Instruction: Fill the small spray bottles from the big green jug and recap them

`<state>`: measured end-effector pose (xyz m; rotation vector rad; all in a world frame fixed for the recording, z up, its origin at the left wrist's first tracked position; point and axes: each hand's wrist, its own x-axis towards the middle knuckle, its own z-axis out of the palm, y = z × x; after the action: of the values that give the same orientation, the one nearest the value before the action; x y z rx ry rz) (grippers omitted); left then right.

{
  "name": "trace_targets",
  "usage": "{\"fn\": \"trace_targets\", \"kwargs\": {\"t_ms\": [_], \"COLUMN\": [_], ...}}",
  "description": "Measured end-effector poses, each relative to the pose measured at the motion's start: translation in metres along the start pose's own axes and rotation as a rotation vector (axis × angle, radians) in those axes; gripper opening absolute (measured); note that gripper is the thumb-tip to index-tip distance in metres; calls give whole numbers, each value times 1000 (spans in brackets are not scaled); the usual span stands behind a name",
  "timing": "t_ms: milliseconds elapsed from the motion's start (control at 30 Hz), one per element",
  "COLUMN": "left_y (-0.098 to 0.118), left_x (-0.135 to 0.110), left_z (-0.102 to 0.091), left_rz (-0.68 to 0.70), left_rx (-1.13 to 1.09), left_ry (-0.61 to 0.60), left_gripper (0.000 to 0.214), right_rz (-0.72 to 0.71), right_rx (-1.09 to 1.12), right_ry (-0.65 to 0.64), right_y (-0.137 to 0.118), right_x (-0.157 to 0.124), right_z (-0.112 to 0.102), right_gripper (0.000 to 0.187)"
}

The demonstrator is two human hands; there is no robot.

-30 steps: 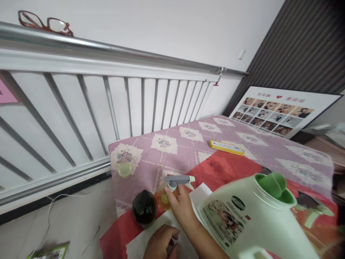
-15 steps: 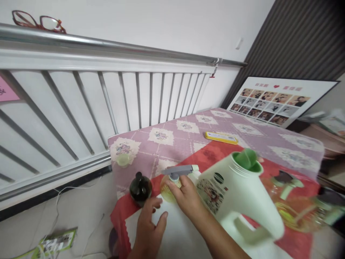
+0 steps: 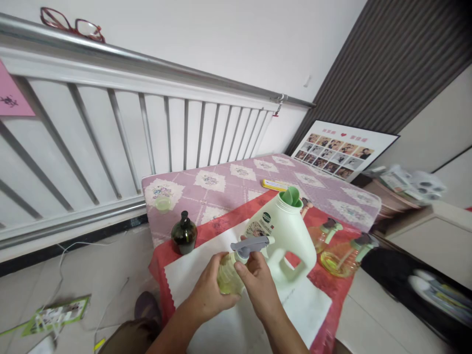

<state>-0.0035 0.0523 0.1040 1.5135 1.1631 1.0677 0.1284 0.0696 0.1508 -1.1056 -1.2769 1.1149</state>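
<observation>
Head view. Counted: three spray bottles, one jug, one dark bottle, one small cup, one yellow case and one pair of glasses. One spray bottle [image 3: 227, 276] is in both hands at lower centre of the frame; the other two, a nearer one [image 3: 338, 261] and a farther one [image 3: 320, 237], stand at right.

The held bottle is see-through and rounded, with yellowish liquid inside and a smooth grey trigger head [image 3: 252, 243]. The jug [image 3: 297, 228], just beyond it, is pale green and smooth, with a looped handle and a darker green piece in its mouth. The dark bottle [image 3: 184, 236], left of centre, is round and glossy. Beneath are a white sheet [image 3: 184, 282] with a notched left edge, a red cloth [image 3: 160, 268] and a lilac tablecloth [image 3: 224, 196] with pale diamond patches. The cup [image 3: 162, 204] sits at left, the case [image 3: 275, 185] above centre, the glasses [image 3: 73, 24] at upper left.

Left hand [image 3: 208, 290]: from below, fingers and thumb curved around the bottle's body. Right hand [image 3: 260, 282]: thumb at the collar, fingers bent behind the trigger head; their exact contact cannot be told.
</observation>
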Motion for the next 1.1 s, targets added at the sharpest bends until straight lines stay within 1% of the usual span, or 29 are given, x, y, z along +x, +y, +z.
{"fn": "trace_targets", "kwargs": {"t_ms": [67,133,200,267,367,467,533,600,633,700,767,833,867,933,1033,1100], "left_y": [-3,-8,-12,-14,-13,-10,-8,-8,-8,-8,-7,-6,-6,-8,-10,-10], "left_x": [0,0,0,0,-1,-4,-5,-7,-7,-7,-7,-6,-6,-6,-6,-7], "left_z": [2,5,6,7,5,3,2,3,3,5,6,7,8,8,8,7], "left_rz": [24,57,80,85,72,51,42,36,34,38,50,56,55,53,63,67], "left_rx": [37,71,94,99,82,66,67,70,68,59,53,56,60,67,69,66], "left_ry": [22,42,64,73,55,25,20,26,28,30,29,28,26,25,24,18], "left_gripper": [82,81,81,82,82,81,82,82,82,83,83,82,82,83,84,84], "right_rz": [14,41,48,30,-12,-35,-30,-14,-14,-43,-69,-62,-48,-20,-17,-38], "right_rx": [28,11,0,13,-24,-135,-193,-213,-197,-122,-57,-51,-65,-95,-134,-126], "right_ry": [110,183,226,240,203,91,5,-37,-25,68,176,227,227,186,91,84], "right_y": [3,7,11,13,12,7,3,2,3,7,11,12,11,7,2,4], "right_x": [-3,-4,-5,-5,-8,-13,-17,-19,-20,-19,-18,-18,-19,-22,-26,-27], "right_z": [3,7,11,15,17,14,10,8,8,10,13,14,14,12,8,8], "right_gripper": [40,40,37,34,26,21,25,32,35,40,37,29,26,23,28,34]}}
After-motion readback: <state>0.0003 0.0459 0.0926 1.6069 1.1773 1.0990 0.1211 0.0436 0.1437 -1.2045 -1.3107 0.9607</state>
